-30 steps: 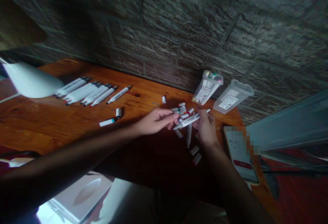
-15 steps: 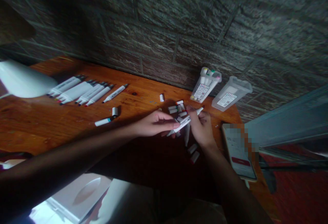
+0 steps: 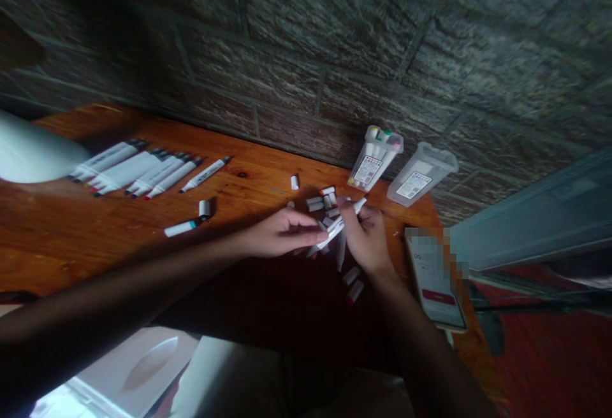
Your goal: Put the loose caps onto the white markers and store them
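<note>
White marker pen [image 3: 335,228] pinched in both hands over the wooden table [image 3: 261,192]
Left hand [image 3: 280,233] fingers near one end, right hand [image 3: 367,237] toward the other; likely light, stiff, slick (plastic, seemingly): grip mid-barrel.

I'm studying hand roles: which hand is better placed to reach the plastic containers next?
Probably the right hand: it is nearer both containers and grips the marker toward that side. The left hand, toward the opposite end, is farther.

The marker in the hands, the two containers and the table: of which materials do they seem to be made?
Marker: probably smooth white plastic, given its evenly pale, lightly shining surface. Containers: likely cloudy, translucent plastic; pens show through one. Table: apparently varnished wood, with visible knots.
</note>
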The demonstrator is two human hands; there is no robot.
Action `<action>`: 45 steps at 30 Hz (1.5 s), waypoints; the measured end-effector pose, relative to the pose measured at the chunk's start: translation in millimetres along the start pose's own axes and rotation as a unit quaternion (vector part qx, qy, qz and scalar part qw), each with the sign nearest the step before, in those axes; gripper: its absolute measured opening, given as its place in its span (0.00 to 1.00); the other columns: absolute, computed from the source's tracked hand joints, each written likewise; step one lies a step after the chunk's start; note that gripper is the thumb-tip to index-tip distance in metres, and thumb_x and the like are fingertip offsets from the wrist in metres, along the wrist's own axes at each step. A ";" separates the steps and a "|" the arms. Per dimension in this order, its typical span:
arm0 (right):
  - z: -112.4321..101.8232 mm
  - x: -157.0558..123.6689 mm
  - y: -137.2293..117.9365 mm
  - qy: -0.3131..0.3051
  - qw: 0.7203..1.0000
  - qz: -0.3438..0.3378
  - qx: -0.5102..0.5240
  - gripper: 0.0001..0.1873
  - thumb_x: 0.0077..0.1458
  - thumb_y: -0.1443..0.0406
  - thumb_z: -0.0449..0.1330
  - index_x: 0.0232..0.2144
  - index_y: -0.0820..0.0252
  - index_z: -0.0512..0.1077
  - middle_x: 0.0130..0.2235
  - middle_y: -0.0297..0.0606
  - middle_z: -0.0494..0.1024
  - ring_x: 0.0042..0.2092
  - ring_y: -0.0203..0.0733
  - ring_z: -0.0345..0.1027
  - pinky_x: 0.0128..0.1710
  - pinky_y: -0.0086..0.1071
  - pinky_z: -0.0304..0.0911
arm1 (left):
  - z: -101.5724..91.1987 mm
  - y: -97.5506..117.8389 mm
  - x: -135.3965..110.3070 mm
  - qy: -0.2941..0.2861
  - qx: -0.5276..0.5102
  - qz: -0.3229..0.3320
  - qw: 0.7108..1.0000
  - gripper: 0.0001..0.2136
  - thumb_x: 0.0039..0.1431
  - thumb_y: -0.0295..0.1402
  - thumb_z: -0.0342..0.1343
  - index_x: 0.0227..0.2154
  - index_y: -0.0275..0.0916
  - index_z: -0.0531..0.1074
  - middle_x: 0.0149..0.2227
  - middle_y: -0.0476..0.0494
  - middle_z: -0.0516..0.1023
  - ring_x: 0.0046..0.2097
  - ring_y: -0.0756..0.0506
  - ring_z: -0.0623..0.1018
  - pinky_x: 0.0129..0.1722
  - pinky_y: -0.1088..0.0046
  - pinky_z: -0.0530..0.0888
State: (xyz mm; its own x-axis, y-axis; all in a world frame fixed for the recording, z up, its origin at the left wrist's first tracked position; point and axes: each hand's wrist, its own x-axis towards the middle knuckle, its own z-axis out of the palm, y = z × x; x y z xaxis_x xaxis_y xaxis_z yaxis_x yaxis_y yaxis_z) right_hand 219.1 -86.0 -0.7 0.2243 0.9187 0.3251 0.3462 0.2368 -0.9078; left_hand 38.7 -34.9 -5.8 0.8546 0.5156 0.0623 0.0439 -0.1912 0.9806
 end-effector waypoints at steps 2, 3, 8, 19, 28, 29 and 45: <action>0.1 -0.4 0.5 -0.001 1.000 -0.006 -0.002 0.26 0.60 0.52 0.57 0.15 0.59 0.62 0.18 0.28 0.61 0.22 0.31 0.53 0.23 0.28 0.48 | 0.1 0.5 -0.4 -0.004 0.005 0.007 1.000 0.15 0.63 0.40 0.56 0.28 0.32 0.76 0.24 0.47 0.74 0.24 0.54 0.68 0.23 0.80 0.64; 0.1 -0.5 0.4 -0.001 1.000 -0.009 -0.003 0.26 0.60 0.52 0.57 0.15 0.59 0.62 0.18 0.28 0.61 0.22 0.31 0.53 0.23 0.28 0.49 | 0.0 0.7 -0.4 -0.005 0.008 0.011 1.000 0.15 0.63 0.39 0.55 0.27 0.32 0.75 0.23 0.48 0.73 0.24 0.54 0.68 0.23 0.81 0.64; -0.3 -0.5 -1.7 -0.004 0.999 -0.031 -0.018 0.25 0.60 0.54 0.57 0.15 0.59 0.64 0.18 0.28 0.63 0.22 0.32 0.54 0.24 0.29 0.50 | 0.4 2.3 1.1 -0.009 0.028 0.032 0.999 0.14 0.63 0.37 0.55 0.27 0.32 0.75 0.21 0.51 0.70 0.23 0.54 0.67 0.22 0.81 0.62; 2.2 -1.2 -6.6 -0.034 0.996 -0.060 -0.056 0.23 0.58 0.56 0.59 0.15 0.58 0.65 0.17 0.28 0.64 0.22 0.31 0.56 0.24 0.28 0.50 | 1.9 -0.2 2.4 -0.033 0.091 0.083 0.992 0.11 0.63 0.33 0.55 0.31 0.31 0.77 0.27 0.45 0.78 0.30 0.50 0.74 0.31 0.77 0.70; 4.2 -4.2 -10.7 -0.054 0.992 -0.067 -0.094 0.25 0.59 0.56 0.58 0.13 0.58 0.63 0.17 0.28 0.63 0.22 0.31 0.56 0.25 0.28 0.51 | 2.6 0.2 2.3 -0.057 0.123 0.095 0.986 0.09 0.63 0.32 0.55 0.32 0.32 0.77 0.30 0.44 0.80 0.33 0.49 0.76 0.35 0.76 0.71; 4.4 -4.6 -11.2 -0.057 0.992 -0.068 -0.095 0.25 0.59 0.56 0.58 0.13 0.58 0.63 0.17 0.28 0.63 0.22 0.31 0.56 0.25 0.28 0.51 | 2.7 0.2 2.0 -0.058 0.125 0.100 0.985 0.09 0.63 0.31 0.55 0.33 0.33 0.78 0.31 0.44 0.80 0.33 0.49 0.76 0.35 0.76 0.72; 4.5 -10.3 -17.9 -0.134 0.966 -0.112 -0.188 0.25 0.60 0.53 0.57 0.16 0.58 0.59 0.17 0.27 0.60 0.21 0.30 0.53 0.24 0.29 0.46 | 9.8 -0.6 -2.2 -0.036 0.225 0.132 0.965 0.12 0.60 0.29 0.59 0.46 0.31 0.76 0.47 0.37 0.80 0.49 0.44 0.76 0.55 0.69 0.68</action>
State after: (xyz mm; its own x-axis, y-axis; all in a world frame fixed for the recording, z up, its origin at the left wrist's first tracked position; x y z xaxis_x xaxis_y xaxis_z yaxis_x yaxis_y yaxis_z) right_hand 206.5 -98.3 10.9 -0.1219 0.9188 0.3755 0.6767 0.3537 -0.6457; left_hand 41.9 -44.0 -8.4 0.8994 0.3435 0.2702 0.0260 -0.6591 0.7516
